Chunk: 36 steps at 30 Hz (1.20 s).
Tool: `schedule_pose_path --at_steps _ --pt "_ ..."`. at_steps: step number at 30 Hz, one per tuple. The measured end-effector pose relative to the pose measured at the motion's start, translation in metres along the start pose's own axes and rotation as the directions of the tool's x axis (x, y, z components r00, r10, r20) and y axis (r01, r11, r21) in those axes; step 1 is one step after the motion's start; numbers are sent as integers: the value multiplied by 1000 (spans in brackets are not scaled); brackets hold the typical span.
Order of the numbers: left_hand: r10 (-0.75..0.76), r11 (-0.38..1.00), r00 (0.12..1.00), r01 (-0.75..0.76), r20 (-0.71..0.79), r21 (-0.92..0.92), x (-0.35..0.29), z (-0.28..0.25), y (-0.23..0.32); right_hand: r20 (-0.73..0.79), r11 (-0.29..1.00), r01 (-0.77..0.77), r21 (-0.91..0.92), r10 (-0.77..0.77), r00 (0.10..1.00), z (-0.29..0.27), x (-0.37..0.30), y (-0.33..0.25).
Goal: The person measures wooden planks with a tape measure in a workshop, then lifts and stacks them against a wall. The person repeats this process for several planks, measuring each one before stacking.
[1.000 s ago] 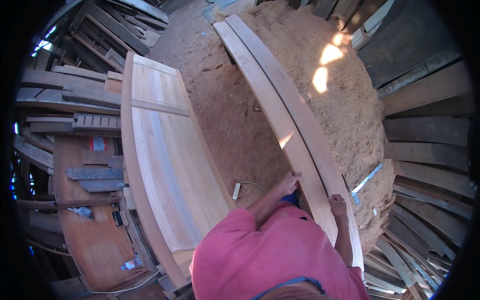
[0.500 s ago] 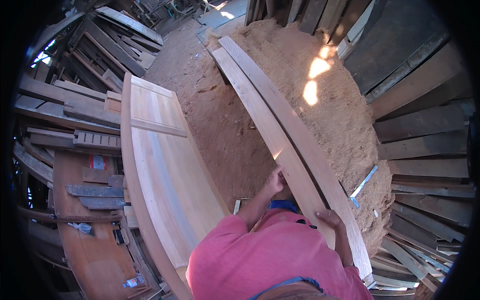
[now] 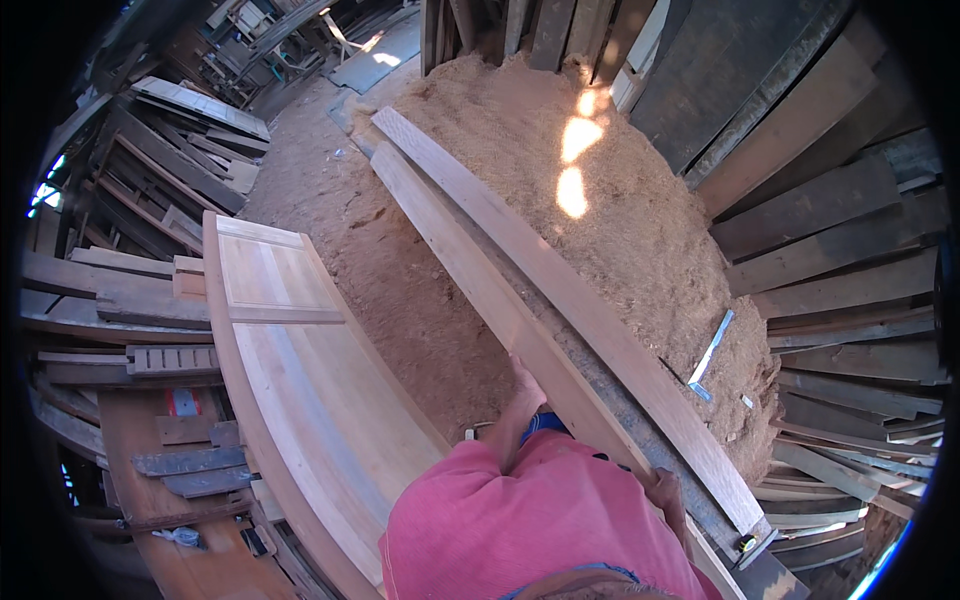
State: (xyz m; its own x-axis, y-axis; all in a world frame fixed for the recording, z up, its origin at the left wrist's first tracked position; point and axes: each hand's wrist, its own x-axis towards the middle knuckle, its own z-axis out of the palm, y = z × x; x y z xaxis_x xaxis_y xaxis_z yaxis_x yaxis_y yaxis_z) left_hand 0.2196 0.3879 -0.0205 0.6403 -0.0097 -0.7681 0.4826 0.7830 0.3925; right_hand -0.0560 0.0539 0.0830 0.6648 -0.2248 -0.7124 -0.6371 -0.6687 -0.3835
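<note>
A long, pale wooden board [image 3: 470,268] runs slantwise in front of me, and both my hands are on it. My left hand [image 3: 528,386] grips its left edge, with the thumb side showing. On the opposite edge, closer to my body, my right hand [image 3: 662,490] is closed; its fingertips are partly hidden. The board looks tilted, one long edge higher. A second long board [image 3: 560,285] lies to the right on a narrow grey bench [image 3: 690,485], with a gap between the two. By its near end sits a small black and yellow tape measure [image 3: 747,543].
A panelled wooden door [image 3: 300,350] lies at my left. Beyond it, a brown board [image 3: 175,480] carries offcuts. A blue-and-white try square [image 3: 711,356] rests on the sawdust pile [image 3: 640,290]. Stacked planks [image 3: 830,300] line the right side.
My hands have drawn the near board away from the second board and tipped it, so the gap between them is wider and shows the bench. My view has shifted too.
</note>
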Motion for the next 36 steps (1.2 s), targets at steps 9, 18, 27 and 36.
schedule_pose_path --at_steps 9,18,27,36 --pt "21 994 990 -6 137 -106 -5 10 -3 -87 996 -89 26 91 992 11 -9 4" --pt "60 995 952 -33 301 -95 -23 47 21 -114 994 -98 -49 92 989 24 5 -8" --pt "-31 998 781 60 624 -25 -28 98 16 -292 975 -203 88 220 931 43 -17 -20" --pt "-395 918 41 10 918 395 -116 193 -59 -457 860 -304 411 482 747 106 -57 22"
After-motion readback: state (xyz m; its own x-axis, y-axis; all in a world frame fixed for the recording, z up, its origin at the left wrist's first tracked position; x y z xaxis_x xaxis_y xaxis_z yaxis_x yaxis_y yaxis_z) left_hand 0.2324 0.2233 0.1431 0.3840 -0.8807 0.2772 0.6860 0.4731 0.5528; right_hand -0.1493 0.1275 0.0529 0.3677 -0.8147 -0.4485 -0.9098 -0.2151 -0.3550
